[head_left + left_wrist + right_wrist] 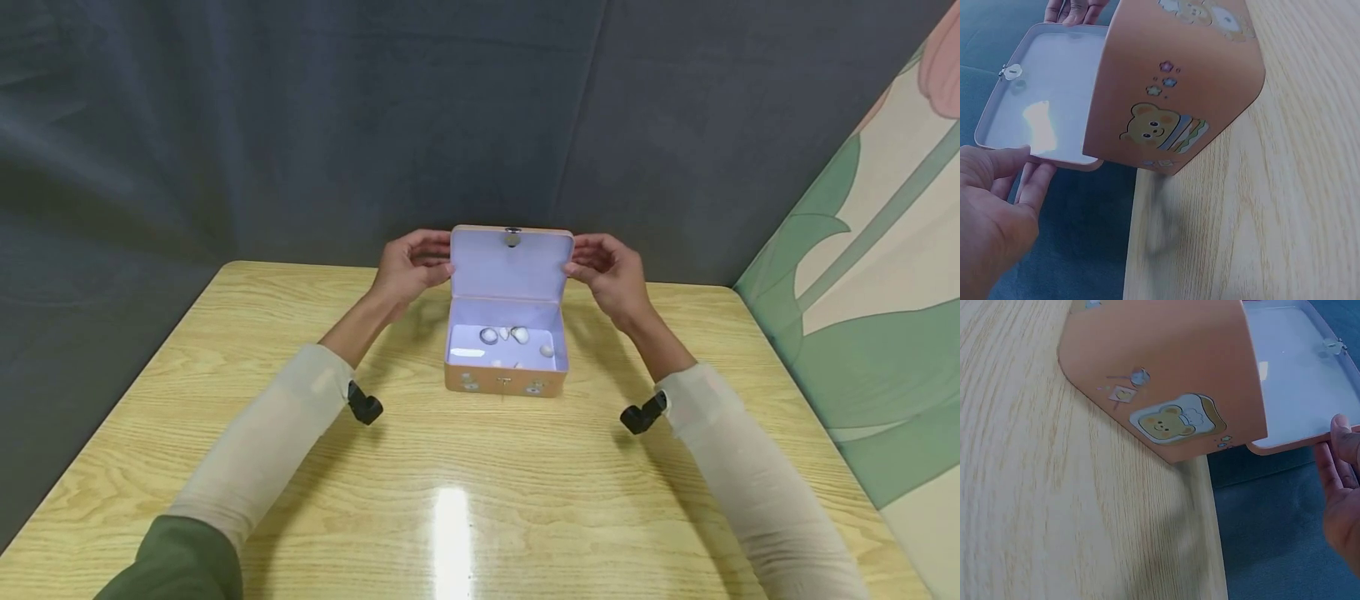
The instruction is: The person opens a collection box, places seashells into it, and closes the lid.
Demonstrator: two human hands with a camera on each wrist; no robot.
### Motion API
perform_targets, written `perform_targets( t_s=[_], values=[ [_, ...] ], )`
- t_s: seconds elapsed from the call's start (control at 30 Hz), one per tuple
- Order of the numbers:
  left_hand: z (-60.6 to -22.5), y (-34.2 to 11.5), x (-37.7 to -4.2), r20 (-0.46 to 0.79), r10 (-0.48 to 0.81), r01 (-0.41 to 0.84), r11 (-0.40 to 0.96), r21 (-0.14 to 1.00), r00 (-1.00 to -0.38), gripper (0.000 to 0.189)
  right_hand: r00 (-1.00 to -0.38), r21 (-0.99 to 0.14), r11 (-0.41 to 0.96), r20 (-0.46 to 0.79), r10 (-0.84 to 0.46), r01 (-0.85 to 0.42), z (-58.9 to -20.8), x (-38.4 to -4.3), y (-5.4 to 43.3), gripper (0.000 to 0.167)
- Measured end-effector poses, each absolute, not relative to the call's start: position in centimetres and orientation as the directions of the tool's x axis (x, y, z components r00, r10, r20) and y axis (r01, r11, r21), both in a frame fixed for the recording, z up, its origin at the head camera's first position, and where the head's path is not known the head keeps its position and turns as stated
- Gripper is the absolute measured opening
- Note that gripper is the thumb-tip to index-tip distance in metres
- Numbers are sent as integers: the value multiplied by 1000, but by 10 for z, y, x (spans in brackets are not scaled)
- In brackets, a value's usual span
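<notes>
A small orange tin box (480,382) with a lilac inside stands on the wooden table, its hinged lid (512,271) raised upright. On the lid's left edge my left hand (405,271) has its thumb in front and its fingers behind, pinching it. My right hand (615,275) grips the opposite edge the same way, the thumb on the lilac face. Several shells (520,335) lie on the box floor, partly hidden by the front wall. In the left wrist view, a bear-and-burger picture (1154,125) decorates the side; a metal clasp (1013,72) sits on the lid.
Behind the box, the wooden table (517,450) ends against a dark cloth (420,125). A flower-patterned panel (885,317) borders the right side. A small black camera mount is strapped at each wrist.
</notes>
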State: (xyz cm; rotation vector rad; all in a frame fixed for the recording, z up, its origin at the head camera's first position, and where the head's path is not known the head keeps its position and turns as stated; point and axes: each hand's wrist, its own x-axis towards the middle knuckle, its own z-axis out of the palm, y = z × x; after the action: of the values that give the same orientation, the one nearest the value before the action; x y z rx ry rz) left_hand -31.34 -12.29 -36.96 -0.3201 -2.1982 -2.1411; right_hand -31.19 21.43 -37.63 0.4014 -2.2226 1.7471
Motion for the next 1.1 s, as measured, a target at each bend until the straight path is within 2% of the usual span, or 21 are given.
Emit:
perform_targets(
  t_s=[0.33,0.7,1.1],
  values=[
    [-372,-120,-313,251,80,251,-13,968,-965,46,-886,-861,220,461,-40,-458,-380,-312,215,36],
    [-377,-118,-314,299,59,301,28,953,-952,39,-868,-840,243,497,-15,-485,-384,-307,213,30],
    [-382,-129,-304,332,136,348,113,931,-933,35,-851,-822,242,523,-41,-516,-388,-297,214,28]
  ],
)
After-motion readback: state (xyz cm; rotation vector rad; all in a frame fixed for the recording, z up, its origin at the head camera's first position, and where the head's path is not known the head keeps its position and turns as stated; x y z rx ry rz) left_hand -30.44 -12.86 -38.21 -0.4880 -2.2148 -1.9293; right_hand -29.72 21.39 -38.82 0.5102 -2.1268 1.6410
